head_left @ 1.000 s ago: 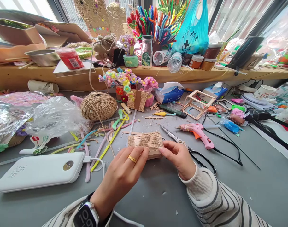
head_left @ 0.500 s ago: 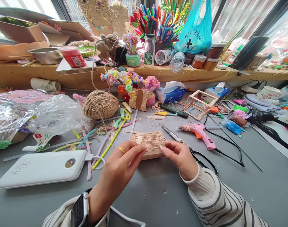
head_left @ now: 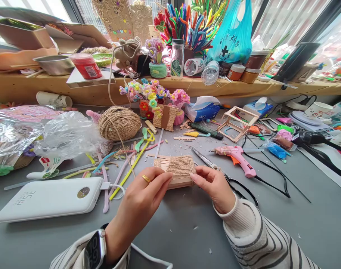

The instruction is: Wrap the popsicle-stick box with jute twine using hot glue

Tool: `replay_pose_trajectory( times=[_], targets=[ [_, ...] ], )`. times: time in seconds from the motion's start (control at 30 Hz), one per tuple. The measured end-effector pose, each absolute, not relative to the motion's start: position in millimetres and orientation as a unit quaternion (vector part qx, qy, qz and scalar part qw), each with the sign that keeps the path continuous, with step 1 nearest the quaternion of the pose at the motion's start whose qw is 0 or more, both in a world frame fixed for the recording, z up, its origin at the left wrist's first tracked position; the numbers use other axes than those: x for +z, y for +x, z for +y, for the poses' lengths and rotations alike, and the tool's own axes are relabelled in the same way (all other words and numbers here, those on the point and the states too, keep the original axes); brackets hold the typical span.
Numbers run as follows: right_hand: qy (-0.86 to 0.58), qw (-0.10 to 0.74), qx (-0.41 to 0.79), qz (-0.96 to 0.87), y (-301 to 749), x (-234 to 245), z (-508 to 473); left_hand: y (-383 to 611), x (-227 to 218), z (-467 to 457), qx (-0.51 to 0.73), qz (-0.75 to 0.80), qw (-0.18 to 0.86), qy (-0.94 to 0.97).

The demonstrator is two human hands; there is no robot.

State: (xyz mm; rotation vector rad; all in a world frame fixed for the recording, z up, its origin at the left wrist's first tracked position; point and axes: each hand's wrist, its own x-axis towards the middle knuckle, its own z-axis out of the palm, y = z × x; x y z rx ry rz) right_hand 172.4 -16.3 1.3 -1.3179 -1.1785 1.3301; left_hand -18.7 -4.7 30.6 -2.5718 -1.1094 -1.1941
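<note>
Gripping with the right hand (head_left: 216, 189) the near right corner of the jute-wrapped craft-stick piece (head_left: 181, 165), between both hands, with its long axis from left to right. Pinching closed with the left hand (head_left: 140, 196) by its near edge; cannot tell on what.

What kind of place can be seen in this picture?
It looks like a craft workspace, perhaps a small studio or home corner: a pink glue gun and scissors lie on the grey table, with a ball of twine nearby.

smartwatch (head_left: 95, 248): rectangular, silver-edged, dark-faced | ring (head_left: 146, 179): gold | sleeves (head_left: 264, 241): off-white, curving dark stripes | right cuff (head_left: 239, 218): ribbed
</note>
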Motion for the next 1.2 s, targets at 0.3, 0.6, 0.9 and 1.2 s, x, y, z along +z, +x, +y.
replay_pose_trajectory(
  times=[0.3,0.6,0.9,1.2],
  targets=[
    [-0.532,0.451,0.535,-0.476,173.5,0.4,-16.4,-19.9,28.6,-7.0,-0.383,-0.365,0.061,-0.846],
    [-0.534,0.451,0.530,-0.480,172.9,0.0,-17.2,-17.2,29.2,-4.8,-0.403,-0.387,0.027,-0.829],
    [-0.537,0.451,0.533,-0.474,172.2,0.8,-15.9,-20.2,33.4,1.3,-0.430,-0.437,-0.082,-0.786],
    [-0.534,0.454,0.532,-0.475,172.8,0.3,-16.0,-22.1,13.1,10.1,-0.434,-0.514,-0.254,-0.694]
  ],
)
